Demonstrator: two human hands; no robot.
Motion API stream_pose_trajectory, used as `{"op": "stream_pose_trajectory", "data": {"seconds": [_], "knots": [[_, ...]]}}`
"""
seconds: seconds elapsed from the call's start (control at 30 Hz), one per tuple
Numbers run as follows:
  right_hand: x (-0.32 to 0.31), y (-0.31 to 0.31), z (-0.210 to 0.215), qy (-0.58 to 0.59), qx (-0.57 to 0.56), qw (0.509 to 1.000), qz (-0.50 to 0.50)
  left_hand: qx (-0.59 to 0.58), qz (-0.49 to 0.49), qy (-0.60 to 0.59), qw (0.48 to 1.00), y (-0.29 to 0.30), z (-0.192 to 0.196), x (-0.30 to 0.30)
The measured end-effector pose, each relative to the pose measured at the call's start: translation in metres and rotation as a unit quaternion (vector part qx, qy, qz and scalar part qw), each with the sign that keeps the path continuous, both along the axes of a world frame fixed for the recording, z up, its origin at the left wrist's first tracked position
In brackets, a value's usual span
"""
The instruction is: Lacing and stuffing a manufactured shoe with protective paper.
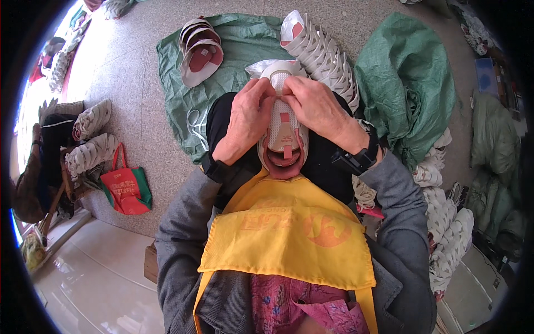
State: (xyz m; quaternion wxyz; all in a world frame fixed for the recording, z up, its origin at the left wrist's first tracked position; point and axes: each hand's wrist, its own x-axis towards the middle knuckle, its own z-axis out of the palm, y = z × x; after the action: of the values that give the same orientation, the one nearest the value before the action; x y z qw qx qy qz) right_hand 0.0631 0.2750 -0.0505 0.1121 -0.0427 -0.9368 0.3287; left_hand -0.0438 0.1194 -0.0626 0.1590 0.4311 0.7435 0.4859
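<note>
A white and pink shoe upper (pixel 280 129) rests on my lap, its toe pointing away and its pink-lined collar nearest me. My left hand (pixel 248 116) pinches it near the toe end, at the left edge of the tongue. On the opposite edge my right hand (pixel 315 107) pinches too, thumb and fingers pressed together. The two hands nearly meet over the upper. Whether a lace end lies between the fingertips is too small to tell. Beside my left knee, a loose white lace (pixel 197 127) trails on a green sack (pixel 167 55).
A few nested uppers (pixel 201 55) lie on the sack ahead. A long row of stacked white uppers (pixel 322 58) stands ahead right, beside a crumpled green sack (pixel 406 83). More uppers (pixel 449 245) pile up at my right. A red and green bag (pixel 127 186) stands left.
</note>
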Motion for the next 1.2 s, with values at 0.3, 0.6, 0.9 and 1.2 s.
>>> {"op": "stream_pose_trajectory", "data": {"seconds": [0.3, 0.6, 0.9, 1.2], "knots": [[0.011, 0.013, 0.014, -0.056, -0.06, 0.997, 0.0, 0.023, -0.092, 0.082, 0.992, -0.011, -0.004, -0.03], [0.032, 0.024, 0.022, -0.083, -0.026, 0.995, -0.038, -0.094, -0.019, 0.004, 0.995, -0.072, 0.015, -0.069], [0.035, 0.017, 0.018, -0.06, -0.004, 0.995, -0.076, -0.084, -0.03, 0.15, 0.985, -0.037, 0.031, -0.02], [0.036, 0.011, 0.013, -0.062, -0.003, 0.994, -0.09, -0.078, -0.056, 0.226, 0.969, -0.019, 0.002, -0.019]]}}
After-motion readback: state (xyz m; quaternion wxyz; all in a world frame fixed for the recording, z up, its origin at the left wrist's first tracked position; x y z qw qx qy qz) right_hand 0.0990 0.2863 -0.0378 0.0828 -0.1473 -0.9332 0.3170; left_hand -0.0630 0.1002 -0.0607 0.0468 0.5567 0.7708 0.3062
